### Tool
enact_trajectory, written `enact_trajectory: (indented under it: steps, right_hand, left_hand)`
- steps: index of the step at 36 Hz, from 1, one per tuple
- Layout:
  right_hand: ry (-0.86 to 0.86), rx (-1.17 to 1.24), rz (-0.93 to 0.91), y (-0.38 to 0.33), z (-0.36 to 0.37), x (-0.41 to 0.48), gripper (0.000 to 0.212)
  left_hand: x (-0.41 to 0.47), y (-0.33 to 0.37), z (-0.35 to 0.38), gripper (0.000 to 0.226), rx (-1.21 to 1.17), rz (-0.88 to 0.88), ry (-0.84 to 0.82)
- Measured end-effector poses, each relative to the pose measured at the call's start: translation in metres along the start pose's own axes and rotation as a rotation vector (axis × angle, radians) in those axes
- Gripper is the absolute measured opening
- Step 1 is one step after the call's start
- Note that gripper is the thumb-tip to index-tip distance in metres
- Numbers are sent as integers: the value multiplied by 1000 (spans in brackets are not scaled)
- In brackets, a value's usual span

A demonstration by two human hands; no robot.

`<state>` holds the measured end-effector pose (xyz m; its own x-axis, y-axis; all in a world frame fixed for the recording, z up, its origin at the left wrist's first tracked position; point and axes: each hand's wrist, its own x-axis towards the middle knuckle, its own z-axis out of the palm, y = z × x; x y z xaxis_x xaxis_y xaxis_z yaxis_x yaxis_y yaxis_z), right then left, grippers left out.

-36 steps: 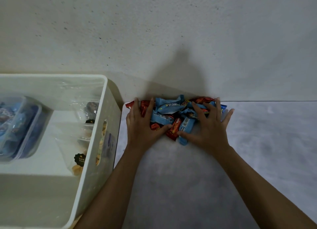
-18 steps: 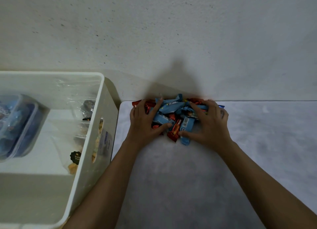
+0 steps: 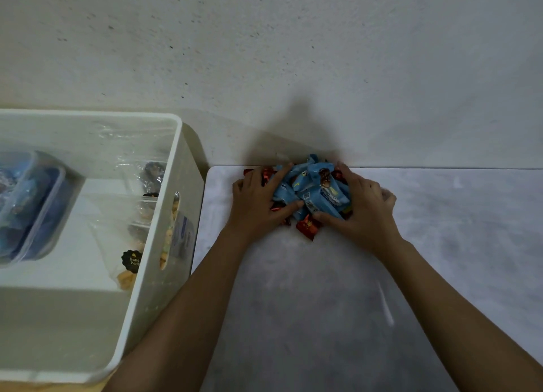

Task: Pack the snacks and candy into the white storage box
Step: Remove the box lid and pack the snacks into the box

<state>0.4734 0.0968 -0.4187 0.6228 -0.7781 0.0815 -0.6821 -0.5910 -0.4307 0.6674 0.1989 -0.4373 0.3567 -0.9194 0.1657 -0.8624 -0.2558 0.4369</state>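
A heap of blue and red wrapped candies (image 3: 316, 190) lies at the far edge of a grey mat, against the wall. My left hand (image 3: 258, 205) cups the heap from the left and my right hand (image 3: 363, 209) from the right, fingers curled in, squeezing it into a mound. A red candy (image 3: 307, 229) sticks out at the front between my thumbs. The white storage box (image 3: 152, 244) stands on the left, open on top. It holds clear tubs of blue-wrapped snacks (image 3: 26, 206) and clear bags of snacks (image 3: 138, 215).
The grey mat (image 3: 323, 318) spreads in front of and to the right of the heap. A pale wall (image 3: 293, 68) rises right behind the candies. The box's right wall has an oval handle hole (image 3: 170, 230).
Both hands have drawn closer together. The flat spread of candies is bunched up into a taller mound between them.
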Motion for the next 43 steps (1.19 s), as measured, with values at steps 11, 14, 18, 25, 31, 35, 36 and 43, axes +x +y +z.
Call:
enact_trajectory:
  steps: [11,14,18,25,31,35,36,43]
  right_hand:
    - [42,30,-4,-4,13,10,86]
    - [73,40,15,-7,16,12,82]
    - [110,103,18,-10,18,13,71]
    - [109,108,6,-12,14,12,62]
    - [143,310,-15,-12,8,5,57]
    - [143,371,-21,-16,5,-4,67]
    - [136,382,-9,-17,4,-6,68]
    - [143,454,69,-16,3,-19,65]
  left_hand:
    - [4,0,-3,65,-99,30,-1]
    - [6,-2,-1,60,-151,48,-2]
    - [7,-3,2,54,-208,50,28]
    - [3,5,5,47,-317,-58,105]
    - [-6,10,6,50,-422,-112,149]
    - [-13,14,4,52,-444,-121,181]
    - [-15,15,4,50,-445,-124,187]
    - [-27,21,2,44,-496,-196,229]
